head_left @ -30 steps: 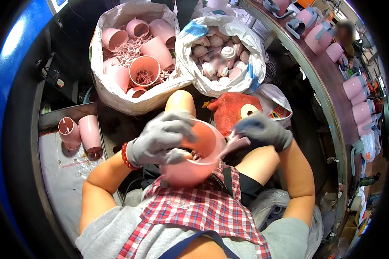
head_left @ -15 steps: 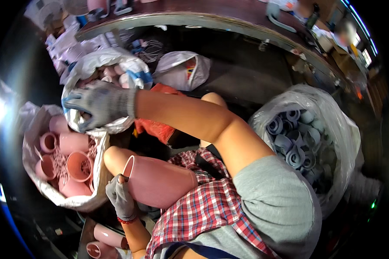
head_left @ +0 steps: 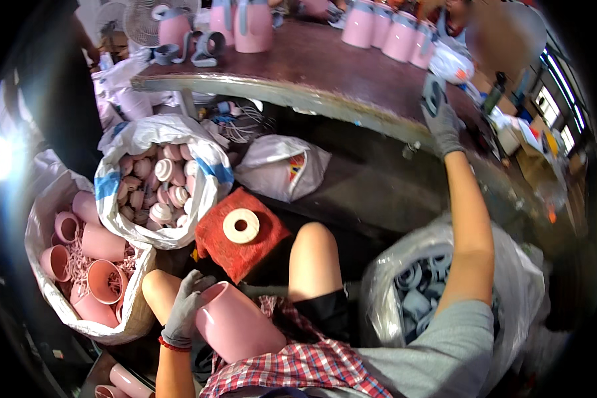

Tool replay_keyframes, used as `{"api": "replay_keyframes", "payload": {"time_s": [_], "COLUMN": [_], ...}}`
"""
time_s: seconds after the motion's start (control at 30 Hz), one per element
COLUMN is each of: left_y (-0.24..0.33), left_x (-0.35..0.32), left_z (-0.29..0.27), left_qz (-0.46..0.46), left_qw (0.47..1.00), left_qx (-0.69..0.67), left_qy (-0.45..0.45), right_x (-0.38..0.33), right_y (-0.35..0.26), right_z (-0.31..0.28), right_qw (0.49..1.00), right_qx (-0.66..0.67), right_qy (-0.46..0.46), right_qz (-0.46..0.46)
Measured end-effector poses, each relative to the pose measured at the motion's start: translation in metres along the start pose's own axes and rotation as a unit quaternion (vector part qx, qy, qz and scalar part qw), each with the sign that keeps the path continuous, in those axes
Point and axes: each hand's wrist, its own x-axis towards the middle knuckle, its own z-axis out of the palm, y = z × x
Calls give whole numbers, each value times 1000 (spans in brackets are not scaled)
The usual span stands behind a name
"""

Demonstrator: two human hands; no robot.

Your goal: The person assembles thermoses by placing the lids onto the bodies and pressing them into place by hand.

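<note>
My left hand, in a grey glove, grips the rim of a glossy pink jug body. The jug body lies tilted across my lap, open end toward that hand. Stretched out to the far right, my gloved right hand is closed around a grey plastic handle at the edge of the dark table. Its fingers are partly hidden by the hand itself. A beige ring-shaped block sits on a red cloth before my knees.
At left stand a sack of pink jug bodies and a white sack of pink-and-white lids. A clear plastic bag of grey handles stands at right. Pink jugs with grey handles are on the table, near a fan.
My right hand has swung from above the lid sack to the table's right edge and taken hold of the grey handle. My left hand keeps the jug body on my lap.
</note>
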Motion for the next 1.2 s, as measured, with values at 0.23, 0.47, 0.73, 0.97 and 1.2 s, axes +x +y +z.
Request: {"api": "replay_keyframes", "payload": {"time_s": [0.23,0.47,0.73,0.97,1.2], "left_y": [20,19,49,46,38], "left_x": [5,-21,-25,-64,-67], "left_z": [9,23,19,24,18], "left_qz": [12,27,138,167,135], "left_qw": [987,987,984,983,987], "left_qx": [-130,-117,45,-17,-9], "left_qy": [-92,-110,-104,-79,-93], "right_x": [56,35,-71,-208,-264], "right_y": [58,-21,-144,-274,-312], "right_z": [60,26,-101,-131,-144], "right_qw": [973,974,877,584,562], "right_qx": [-128,-141,413,682,601], "right_qy": [-166,-175,-189,-429,-561], "right_qz": [100,29,-154,-100,-92]}}
